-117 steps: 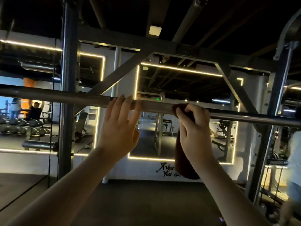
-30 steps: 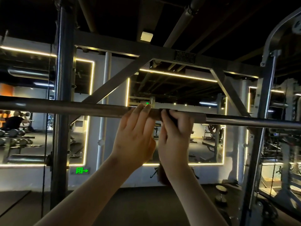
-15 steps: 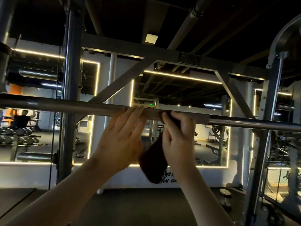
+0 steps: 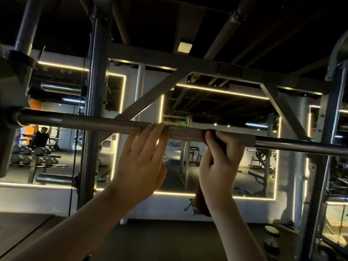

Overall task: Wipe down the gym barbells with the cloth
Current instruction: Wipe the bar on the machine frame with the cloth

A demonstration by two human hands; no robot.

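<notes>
A long grey barbell (image 4: pixel 90 122) runs across the view at head height, racked in a dark steel frame. My left hand (image 4: pixel 143 157) rests on the bar near its middle, fingers hooked over the top. To its right, my right hand (image 4: pixel 219 162) presses a dark brown cloth (image 4: pixel 218 139) around the bar. The cloth's loose end (image 4: pixel 200 202) hangs down behind my right wrist. The bar thins to a narrower shaft (image 4: pixel 301 146) right of my right hand.
A steel upright (image 4: pixel 94 110) stands left of my hands and another upright (image 4: pixel 327 147) at the right. A diagonal brace (image 4: pixel 150 98) and crossbeam pass behind the bar. Lit mirrors show dumbbell racks (image 4: pixel 35 155) and a person at the far left.
The hands have drawn apart since half a second ago: my right hand has slid the cloth right along the bar. The cloth's tail now hangs behind my right wrist. The view has shifted right.
</notes>
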